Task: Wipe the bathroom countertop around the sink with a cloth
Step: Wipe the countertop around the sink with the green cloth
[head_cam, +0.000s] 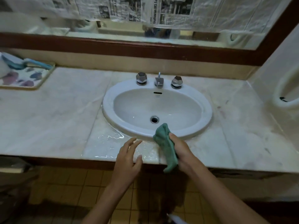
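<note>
From the head view, the right hand [181, 151] gripped the green cloth [165, 147] at the sink's [106, 101] front rim. The left hand [129, 157] hung open above a puddle [111, 136]. A bunched cloth might just spread that water along the countertop [48, 113].

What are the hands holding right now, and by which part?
The right hand grips the green cloth around its bunched middle; the left hand holds nothing.

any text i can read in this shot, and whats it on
"Usahawan IKS Sab" (cut off by the frame's top edge): sideways headline on the newspaper covering the mirror.
Remaining newspaper print: too small and blurred to read.
Small mark on the sink back wall: unreadable.
</note>
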### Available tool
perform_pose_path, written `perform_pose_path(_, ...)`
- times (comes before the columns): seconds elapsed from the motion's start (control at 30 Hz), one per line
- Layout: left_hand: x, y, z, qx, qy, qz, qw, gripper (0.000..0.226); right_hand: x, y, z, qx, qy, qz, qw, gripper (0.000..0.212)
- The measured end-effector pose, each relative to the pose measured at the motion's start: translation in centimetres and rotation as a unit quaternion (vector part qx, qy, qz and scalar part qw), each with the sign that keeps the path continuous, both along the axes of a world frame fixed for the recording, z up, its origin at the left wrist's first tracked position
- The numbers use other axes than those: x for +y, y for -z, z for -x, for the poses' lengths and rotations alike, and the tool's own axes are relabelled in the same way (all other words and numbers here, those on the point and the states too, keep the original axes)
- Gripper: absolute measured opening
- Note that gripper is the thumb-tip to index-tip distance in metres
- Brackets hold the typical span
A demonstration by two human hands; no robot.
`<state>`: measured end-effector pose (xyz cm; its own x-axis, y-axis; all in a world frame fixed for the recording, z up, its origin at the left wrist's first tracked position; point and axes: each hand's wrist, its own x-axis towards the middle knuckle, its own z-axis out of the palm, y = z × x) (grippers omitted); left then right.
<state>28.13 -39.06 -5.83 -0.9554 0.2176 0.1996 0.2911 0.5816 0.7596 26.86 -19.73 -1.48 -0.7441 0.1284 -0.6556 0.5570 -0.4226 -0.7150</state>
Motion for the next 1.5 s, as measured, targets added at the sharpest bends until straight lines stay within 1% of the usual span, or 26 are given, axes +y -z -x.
perform_pose_path(0.03, 0.2, -0.6, 1.1, 0.027, 0.034, 0.024, 0.999, 0.055, 0.7, -0.9, 0.7, -0.020, -0.012, 0.068, 0.997, 0.041)
perform_pose_path(0.1, 0.9, -1.8, 3.6, 0.092, 0.109, 0.097, 0.985, 0.070, 2.3, -2.5, 2.3, -0.040, -0.059, 0.150, 0.986, 0.048)
perform_pose_path(0.2, 2.7, -3.5, 7.6, 0.192, 0.215, 0.210, 0.934, 0.092, 4.3, -4.8, 4.3, -0.018, -0.147, 0.236, 0.960, 0.045)
perform_pose_path(0.27, 4.3, -4.7, 10.0, 0.245, 0.261, 0.252, 0.899, 0.100, 5.2, -6.0, 5.7, 0.012, -0.197, 0.281, 0.939, 0.046)
perform_pose_path(0.3, 5.0, -5.2, 11.2, 0.266, 0.273, 0.261, 0.887, 0.101, 5.7, -6.4, 6.6, 0.024, -0.221, 0.283, 0.933, 0.047)
perform_pose_path(0.37, 6.3, -6.1, 13.7, 0.309, 0.284, 0.260, 0.870, 0.098, 6.7, -7.2, 8.5, 0.038, -0.264, 0.284, 0.921, 0.042)
perform_pose_path(0.43, 7.6, -6.9, 16.2, 0.350, 0.286, 0.240, 0.859, 0.089, 7.9, -7.8, 10.6, 0.038, -0.303, 0.306, 0.902, 0.035)
perform_pose_path(0.5, 9.0, -7.8, 18.4, 0.382, 0.290, 0.194, 0.856, 0.075, 8.7, -8.5, 12.5, 0.038, -0.354, 0.295, 0.887, 0.030)
perform_pose_path(0.53, 9.7, -8.4, 19.3, 0.385, 0.293, 0.168, 0.859, 0.067, 9.0, -8.8, 13.4, 0.041, -0.388, 0.270, 0.880, 0.029)
perform_pose_path(0.57, 10.3, -8.9, 20.1, 0.380, 0.292, 0.157, 0.863, 0.065, 9.1, -9.1, 14.1, 0.046, -0.424, 0.232, 0.874, 0.025)
perform_pose_path(0.63, 11.0, -9.7, 21.5, 0.356, 0.290, 0.180, 0.870, 0.073, 9.2, -9.5, 15.6, 0.043, -0.477, 0.135, 0.867, 0.012)
perform_pose_path(0.67, 11.2, -10.0, 22.1, 0.348, 0.291, 0.196, 0.870, 0.071, 9.2, -9.7, 16.3, 0.034, -0.485, 0.093, 0.869, 0.007)
perform_pose_path(0.7, 11.3, -10.1, 22.5, 0.346, 0.291, 0.211, 0.867, 0.062, 9.2, -9.8, 16.9, 0.024, -0.486, 0.058, 0.872, 0.006)
perform_pose_path(0.73, 11.4, -10.3, 23.0, 0.350, 0.286, 0.223, 0.863, 0.053, 9.3, -9.9, 17.5, 0.021, -0.484, 0.025, 0.875, 0.010)
perform_pose_path(0.8, 11.6, -10.6, 24.0, 0.350, 0.282, 0.260, 0.855, 0.049, 9.4, -9.9, 18.7, 0.029, -0.481, -0.064, 0.874, 0.015)
perform_pose_path(0.87, 12.1, -11.1, 24.7, 0.307, 0.285, 0.318, 0.851, 0.044, 9.2, -10.0, 19.3, 0.056, -0.476, -0.182, 0.859, 0.016)
perform_pose_path(0.93, 12.7, -11.4, 25.2, 0.230, 0.241, 0.408, 0.850, 0.047, 8.8, -9.8, 19.8, 0.086, -0.465, -0.283, 0.834, 0.015)
perform_pose_path(0.97, 13.1, -11.6, 25.2, 0.200, 0.218, 0.449, 0.843, 0.049, 8.5, -9.7, 20.0, 0.100, -0.461, -0.335, 0.816, 0.015)
perform_pose_path(1.0, 13.4, -11.7, 25.3, 0.175, 0.206, 0.476, 0.837, 0.048, 8.1, -9.4, 20.2, 0.109, -0.459, -0.391, 0.790, 0.016)
perform_pose_path(1.1, 14.4, -11.9, 25.4, 0.077, 0.202, 0.481, 0.850, 0.038, 6.9, -8.6, 21.1, 0.105, -0.457, -0.538, 0.700, 0.022)
perform_pose_path(1.13, 14.6, -11.9, 25.5, 0.039, 0.207, 0.474, 0.855, 0.035, 6.6, -8.3, 21.3, 0.097, -0.451, -0.567, 0.683, 0.022)
perform_pose_path(1.2, 14.8, -11.7, 25.9, -0.017, 0.224, 0.464, 0.857, 0.028, 6.3, -7.5, 21.5, 0.083, -0.443, -0.592, 0.668, 0.020)
perform_pose_path(1.3, 14.7, -11.0, 26.4, -0.058, 0.258, 0.444, 0.856, 0.013, 6.2, -6.4, 21.4, 0.080, -0.445, -0.590, 0.669, 0.018)
perform_pose_path(1.37, 14.4, -10.5, 26.8, -0.085, 0.272, 0.419, 0.862, 0.013, 6.2, -6.3, 21.0, 0.093, -0.449, -0.588, 0.666, 0.020)
perform_pose_path(1.43, 14.1, -10.1, 26.9, -0.121, 0.282, 0.393, 0.867, 0.014, 6.1, -6.4, 20.5, 0.107, -0.462, -0.597, 0.648, 0.019)
perform_pose_path(1.5, 13.9, -9.9, 26.7, -0.158, 0.296, 0.369, 0.867, 0.012, 6.0, -6.4, 19.7, 0.121, -0.472, -0.614, 0.621, 0.012)
